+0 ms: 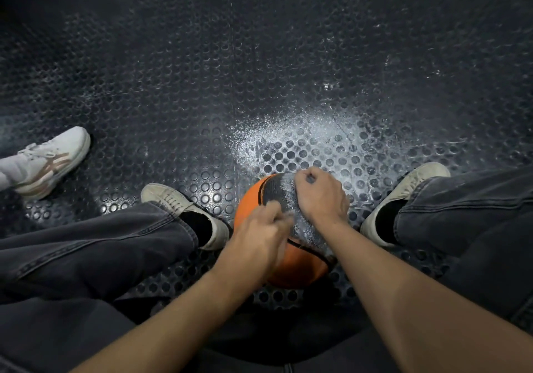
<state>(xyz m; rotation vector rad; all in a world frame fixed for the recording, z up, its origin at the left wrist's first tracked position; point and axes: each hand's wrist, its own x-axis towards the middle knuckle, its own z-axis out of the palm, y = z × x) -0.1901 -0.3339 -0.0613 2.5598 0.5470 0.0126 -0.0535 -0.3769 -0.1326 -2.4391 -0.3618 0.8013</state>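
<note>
An orange basketball (300, 266) stands on the floor between my two feet. Its upper panel (278, 191) is black-grey and dusted with white powder. My right hand (320, 196) lies on top of the ball with its fingers curled down over the far side. My left hand (256, 240) is on the near left of the ball, blurred by motion, its fingertips against the powdered panel. A pale smudge shows at those fingertips; I cannot make out whether they pinch anything.
The floor is black rubber with round studs, and a patch of white powder (291, 133) lies just beyond the ball. My pale shoes (170, 196) (415, 182) flank the ball. Another person's white sneaker (54, 159) is at the left.
</note>
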